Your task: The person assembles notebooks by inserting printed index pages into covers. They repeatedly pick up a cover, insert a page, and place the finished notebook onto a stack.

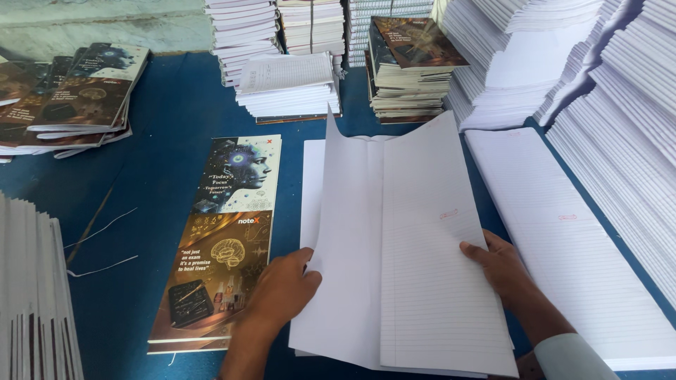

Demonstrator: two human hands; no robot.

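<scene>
Folding step: left hand [282, 288] and right hand [501, 264], apart, each grip an edge of the ruled sheet bundle [415, 246] beside the printed cover strip [222, 239]; next likely needs edges aligned.

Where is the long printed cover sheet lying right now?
In the head view, the printed cover sheet lies flat on the blue table, left of centre, right beside the left hand and the folded ruled sheets both hands hold.
</scene>
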